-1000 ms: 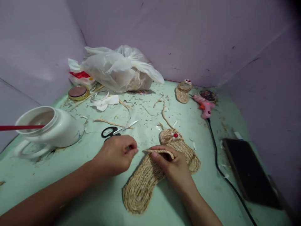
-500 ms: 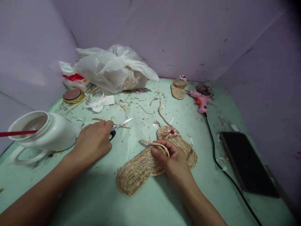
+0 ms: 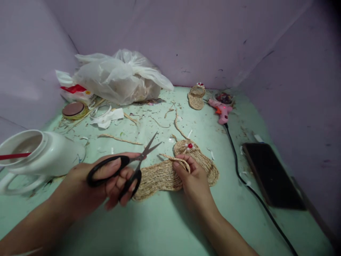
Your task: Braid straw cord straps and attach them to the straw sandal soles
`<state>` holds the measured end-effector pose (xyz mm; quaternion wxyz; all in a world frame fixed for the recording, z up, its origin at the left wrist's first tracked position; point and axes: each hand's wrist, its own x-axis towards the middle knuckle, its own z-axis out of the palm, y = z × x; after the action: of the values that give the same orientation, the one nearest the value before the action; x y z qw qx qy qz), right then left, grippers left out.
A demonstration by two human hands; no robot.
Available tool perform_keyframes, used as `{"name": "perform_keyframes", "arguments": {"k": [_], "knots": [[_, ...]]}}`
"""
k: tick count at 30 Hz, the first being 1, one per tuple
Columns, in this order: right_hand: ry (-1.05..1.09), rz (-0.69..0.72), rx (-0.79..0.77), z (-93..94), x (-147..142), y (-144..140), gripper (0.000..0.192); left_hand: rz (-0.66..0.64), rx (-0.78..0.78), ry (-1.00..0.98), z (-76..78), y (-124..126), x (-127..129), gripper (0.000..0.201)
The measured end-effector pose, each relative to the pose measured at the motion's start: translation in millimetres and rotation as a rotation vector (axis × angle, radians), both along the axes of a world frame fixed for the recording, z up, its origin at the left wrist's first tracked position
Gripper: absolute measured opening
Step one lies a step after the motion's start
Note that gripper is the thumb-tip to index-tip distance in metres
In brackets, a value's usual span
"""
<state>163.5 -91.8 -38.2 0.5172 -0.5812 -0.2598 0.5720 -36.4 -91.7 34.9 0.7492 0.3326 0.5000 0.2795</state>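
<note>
My left hand (image 3: pixel 93 185) holds black-handled scissors (image 3: pixel 125 167), blades slightly apart and pointing up-right toward a braided straw strap (image 3: pixel 174 160). My right hand (image 3: pixel 193 179) pinches that strap where it arches over a woven straw sandal sole (image 3: pixel 160 176) lying flat on the green table (image 3: pixel 165 227). A second straw sandal (image 3: pixel 198 160) with a red bead lies partly under the first one, just behind my right hand.
A white jar (image 3: pixel 39 154) lies on its side at the left with a red stick in it. A plastic bag (image 3: pixel 119 76), tape rolls and straw scraps sit at the back. A pink glue gun (image 3: pixel 220 110) with black cord, a small sandal (image 3: pixel 196 96) and a dark phone (image 3: pixel 270 176) are on the right.
My left hand reached left to the scissors, picked them up and brought them toward the strap. My right hand kept its hold on the strap.
</note>
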Motion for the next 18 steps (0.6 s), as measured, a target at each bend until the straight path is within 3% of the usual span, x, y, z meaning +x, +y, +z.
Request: {"name": "perform_keyframes", "arguments": {"k": [7,12,18], "knots": [[0.041,-0.008,0.005,-1.6,-2.6,-0.7,0.029,-0.111,-0.172,-0.216,-14.6,-37.5,24.6,0.030],[0.014,0.001,0.026,-4.5,-1.9,-0.1,0.024,-0.064,-0.169,-0.311,-30.0,-43.5,34.0,0.028],[0.013,-0.014,0.035,-4.1,-2.1,-0.2,0.024,-0.037,-0.191,-0.335,-36.4,-44.4,38.8,0.028]]}}
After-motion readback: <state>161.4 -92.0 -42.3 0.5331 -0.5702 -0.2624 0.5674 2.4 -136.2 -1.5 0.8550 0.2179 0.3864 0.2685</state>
